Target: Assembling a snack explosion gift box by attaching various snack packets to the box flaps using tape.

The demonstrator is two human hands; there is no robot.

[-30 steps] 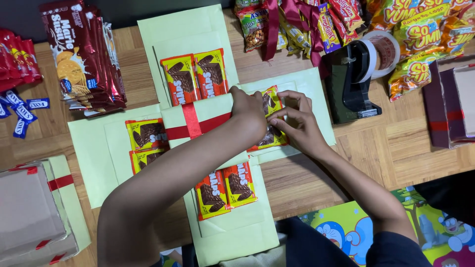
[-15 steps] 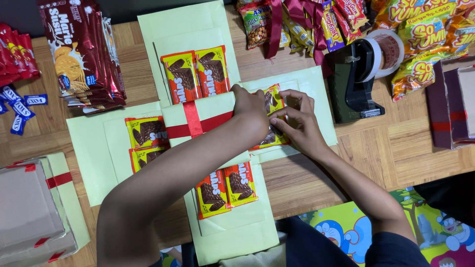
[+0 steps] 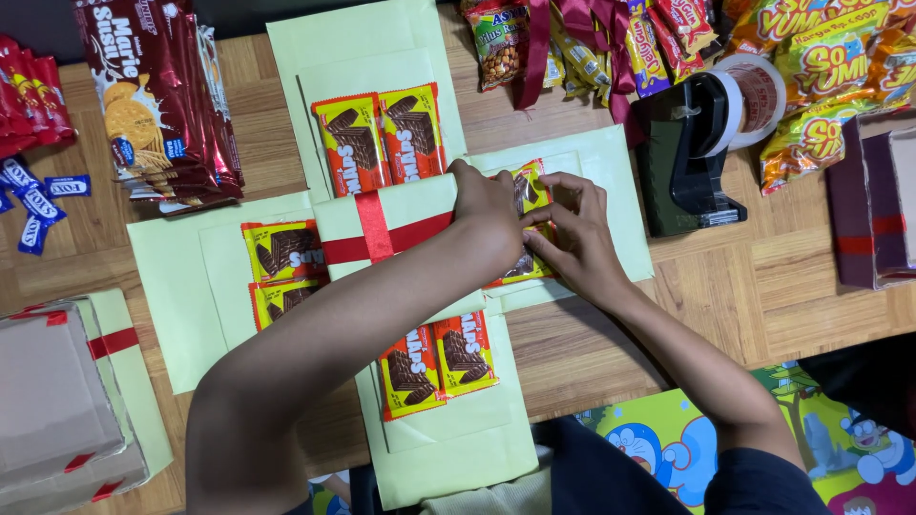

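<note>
Right of the red ribbon cross (image 3: 374, 234) on the small pale-green box (image 3: 386, 229): both hands meeting over a pair of yellow chocolate-wafer packets (image 3: 528, 195) lying on the right flap of the unfolded green card (image 3: 611, 210). Left hand (image 3: 487, 205) curled, knuckles up, fingers pressing the packets' left edge. Right hand (image 3: 572, 234) spread flat, fingertips pinching and pressing the same packets down. Above the box, two orange wafer packets (image 3: 382, 138) side by side on the upper flap; left of it, two yellow packets (image 3: 281, 267); below it, two orange ones (image 3: 437, 358). Farther right of the box, a black tape dispenser (image 3: 682, 157) on the wooden desk (image 3: 763, 286). Up and left, red biscuit packs (image 3: 153, 105).
</note>
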